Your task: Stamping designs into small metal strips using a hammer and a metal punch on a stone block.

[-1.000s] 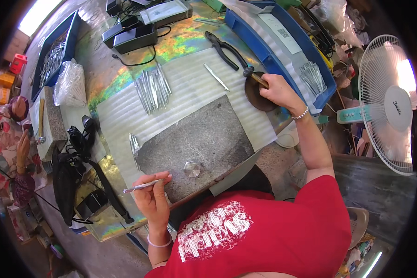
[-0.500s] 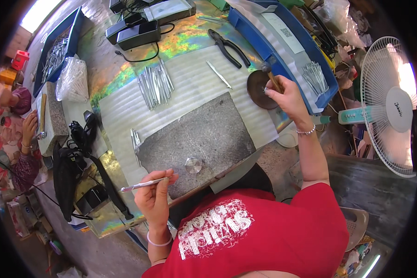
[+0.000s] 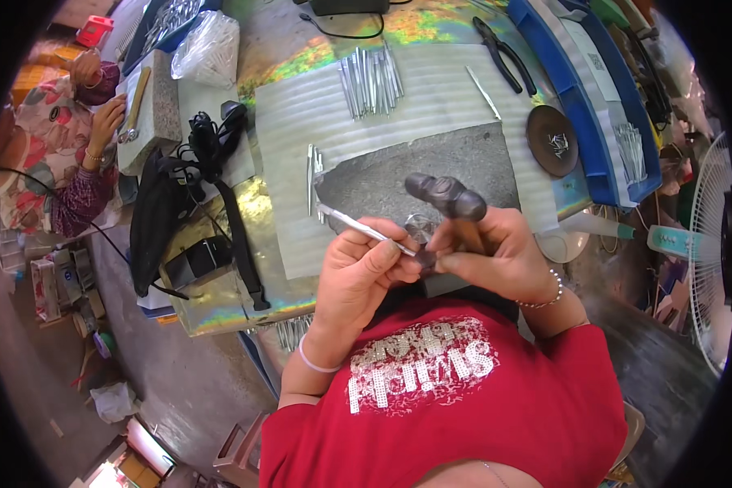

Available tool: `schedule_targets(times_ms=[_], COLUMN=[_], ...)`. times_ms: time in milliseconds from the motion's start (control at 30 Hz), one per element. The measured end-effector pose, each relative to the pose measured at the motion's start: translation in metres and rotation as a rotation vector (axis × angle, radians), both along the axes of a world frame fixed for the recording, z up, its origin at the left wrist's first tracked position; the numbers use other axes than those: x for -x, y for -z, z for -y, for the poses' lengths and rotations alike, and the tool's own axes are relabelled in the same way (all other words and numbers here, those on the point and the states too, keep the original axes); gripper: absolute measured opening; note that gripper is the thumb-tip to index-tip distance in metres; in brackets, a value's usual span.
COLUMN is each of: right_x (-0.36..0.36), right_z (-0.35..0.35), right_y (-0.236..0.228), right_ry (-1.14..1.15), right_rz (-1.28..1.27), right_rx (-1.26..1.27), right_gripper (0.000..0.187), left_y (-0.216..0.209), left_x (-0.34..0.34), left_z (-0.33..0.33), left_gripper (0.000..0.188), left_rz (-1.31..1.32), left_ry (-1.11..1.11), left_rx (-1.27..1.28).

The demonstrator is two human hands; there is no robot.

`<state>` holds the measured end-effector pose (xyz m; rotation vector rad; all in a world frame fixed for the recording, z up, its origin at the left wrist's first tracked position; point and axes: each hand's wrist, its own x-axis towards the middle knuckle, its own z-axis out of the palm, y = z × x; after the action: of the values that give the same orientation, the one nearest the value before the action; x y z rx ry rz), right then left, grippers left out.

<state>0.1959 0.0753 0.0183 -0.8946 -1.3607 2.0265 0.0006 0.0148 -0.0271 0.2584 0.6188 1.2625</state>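
Pinched in my left hand is a slim silver piece that looks like tweezers, one end pointing up and left. My right hand is wrapped round a hammer, its dark head up. The right fingertips meet the near end of the tweezers; whether they also pinch a small pin cannot be made out. Both hands are over the near edge of a grey stone slab, where a round metal disc is partly hidden behind the fingers. A brown dish of small metal pins lies to the right.
Beyond the slab lies a bundle of similar silver pieces on white foam sheet. Pliers and a blue tray are at the right, a black strapped bag at the left. Another person's hand is by a stone block.
My right hand has come from the dish, with the hammer, to my left hand. The left hand has turned the tweezers toward it. The whole view has shifted.
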Motion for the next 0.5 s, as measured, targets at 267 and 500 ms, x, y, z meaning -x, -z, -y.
schedule_targets(times_ms=[267, 500], right_x=[0.021, 0.022], right_z=[0.01, 0.011], right_y=[0.006, -0.002], right_ry=[0.008, 0.024], right_rz=[-0.006, 0.029], right_rx=[-0.123, -0.078], right_gripper=[0.016, 0.016], left_y=[0.0, -0.003], left_x=[0.007, 0.005], left_z=[0.008, 0.008], left_gripper=[0.017, 0.017], left_rz=[0.143, 0.048], left_ry=[0.029, 0.025], left_rx=[-0.019, -0.059])
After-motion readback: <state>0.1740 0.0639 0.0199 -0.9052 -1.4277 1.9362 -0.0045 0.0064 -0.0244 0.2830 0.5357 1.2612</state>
